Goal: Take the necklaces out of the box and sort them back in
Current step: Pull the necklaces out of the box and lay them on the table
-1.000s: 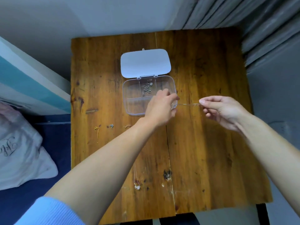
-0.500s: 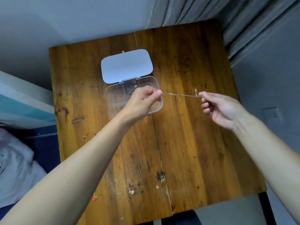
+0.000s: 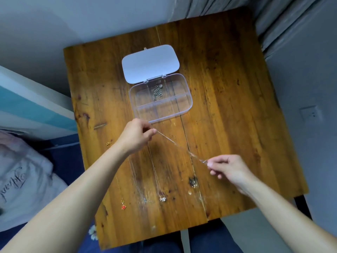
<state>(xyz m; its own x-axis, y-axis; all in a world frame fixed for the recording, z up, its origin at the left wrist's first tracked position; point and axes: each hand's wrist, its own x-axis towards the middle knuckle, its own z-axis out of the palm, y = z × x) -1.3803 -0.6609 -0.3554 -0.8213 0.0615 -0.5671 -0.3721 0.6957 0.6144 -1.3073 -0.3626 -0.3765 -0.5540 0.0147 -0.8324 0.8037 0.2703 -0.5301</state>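
A clear plastic box (image 3: 189, 105) with dividers lies open on the wooden table (image 3: 228, 88), its white lid (image 3: 150, 63) folded back. One tangled silver necklace (image 3: 157, 92) sits in a back compartment. My left hand (image 3: 135, 136) and my right hand (image 3: 229, 169) each pinch an end of a thin silver necklace (image 3: 179, 146), stretched taut between them just in front of the box. Three more necklaces lie stretched out on the table under my left arm, with a red pendant (image 3: 124, 207), a bluish pendant (image 3: 145, 199) and a sparkly pendant (image 3: 162, 198).
A small gold piece (image 3: 108, 143) lies near the table's left edge. A bed with a white pillow (image 3: 23, 179) stands to the left. A grey curtain (image 3: 284, 21) hangs at the back right. The wall carries a socket (image 3: 311, 114) on the right.
Both hands have drawn back from the box toward me with the necklace. It was level beside the box; now it slants down to the right, in front of the box.
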